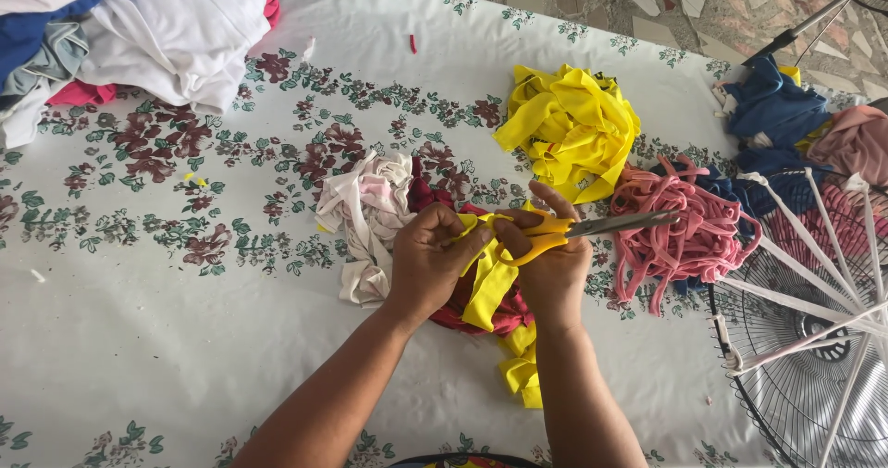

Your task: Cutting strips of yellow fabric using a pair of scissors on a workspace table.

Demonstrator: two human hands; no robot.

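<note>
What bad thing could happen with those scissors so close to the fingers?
The left hand pinches the yellow cloth strip right beside the scissors held by the right hand, so a snip might nick a finger. The blades point toward the pink strips, which could get snagged. The wire fan guard, wrapped with white strips, sits close by the right elbow and might be bumped.

Floral cloth-covered table (pixel 166 338) w/ yellow strip pile (pixel 573 126), pink strips (pixel 680 232), white scraps (pixel 370 209), folded clothes (pixel 176 29).
</note>
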